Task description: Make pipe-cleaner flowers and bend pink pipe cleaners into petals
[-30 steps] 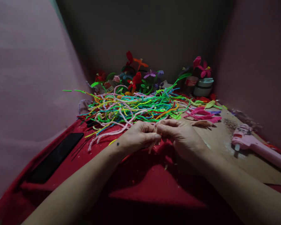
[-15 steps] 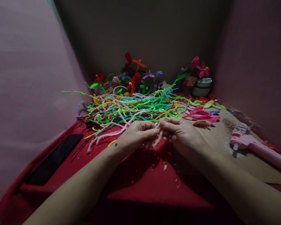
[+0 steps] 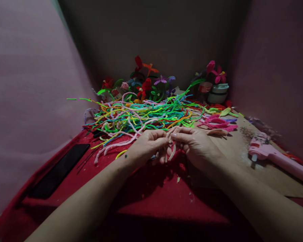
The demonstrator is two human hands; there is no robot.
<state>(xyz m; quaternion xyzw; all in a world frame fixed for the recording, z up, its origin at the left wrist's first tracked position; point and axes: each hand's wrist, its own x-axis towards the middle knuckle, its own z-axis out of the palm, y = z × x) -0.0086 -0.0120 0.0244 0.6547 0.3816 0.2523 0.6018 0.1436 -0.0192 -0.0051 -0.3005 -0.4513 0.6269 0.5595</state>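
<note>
Between my two hands is a pale pink pipe cleaner (image 3: 172, 153), bent into a loop with its ends hanging down. My left hand (image 3: 153, 143) pinches it from the left with thumb and forefinger. From the other side my right hand (image 3: 192, 139) grips the top of the loop, fingers closed. Just beyond my hands spreads a heap of pipe cleaners (image 3: 146, 116) in green, yellow, pink, blue and other colours. To the right of it lie several bright pink bent petals (image 3: 215, 123) and a peach-coloured piece (image 3: 218, 132).
A black phone (image 3: 60, 169) lies on the red cloth (image 3: 151, 195) at left. At right, a pink glue gun (image 3: 275, 153) rests on a cardboard sheet (image 3: 232, 161). Pipe-cleaner flowers (image 3: 145, 88) and a lidded jar (image 3: 218, 93) stand at the back.
The pale pink pipe cleaner has turned between my fingers, and two hanging ends now show below it. My right fingers have shifted slightly; both arms stay nearly in place.
</note>
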